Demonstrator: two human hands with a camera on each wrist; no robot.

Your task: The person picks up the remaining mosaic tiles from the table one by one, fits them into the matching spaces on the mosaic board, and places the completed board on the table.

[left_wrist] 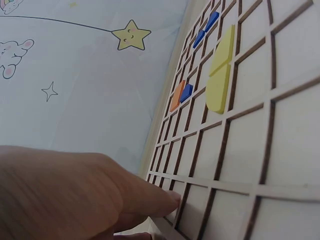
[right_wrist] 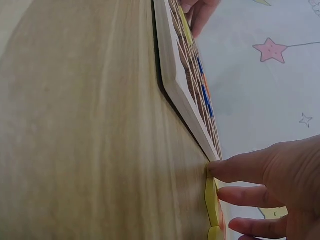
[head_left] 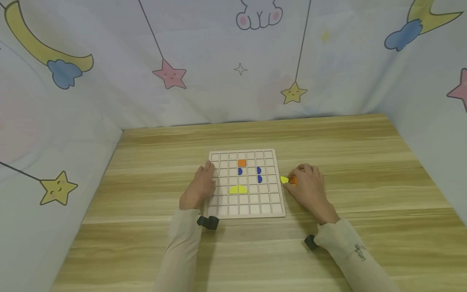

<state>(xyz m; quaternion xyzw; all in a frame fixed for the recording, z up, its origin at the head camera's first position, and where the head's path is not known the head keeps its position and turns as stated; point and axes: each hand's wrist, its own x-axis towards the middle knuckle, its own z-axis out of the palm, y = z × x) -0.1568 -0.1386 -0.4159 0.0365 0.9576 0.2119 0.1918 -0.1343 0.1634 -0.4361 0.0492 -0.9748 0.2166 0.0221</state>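
A pale wooden grid board (head_left: 270, 209) lies on the table with several flat coloured pieces in it. My left hand (head_left: 198, 187) rests on its left edge, and in the left wrist view a fingertip (left_wrist: 172, 198) touches the outer cells. Just off the right edge, my right hand (head_left: 307, 187) pinches a yellow piece (head_left: 284, 179) between thumb and fingers. An orange piece (head_left: 294, 181) shows beside it, partly hidden by the hand. In the right wrist view the yellow piece (right_wrist: 212, 200) is low at the table, with another yellow piece (right_wrist: 214, 233) right by it.
Set in the board are an orange square (head_left: 242, 162), several blue half-round pieces (head_left: 259, 179) and two yellow quarter-round pieces (head_left: 238, 189) side by side. The wood-grain table (head_left: 255, 251) meets a printed curtain (head_left: 233, 101) at its back and sides.
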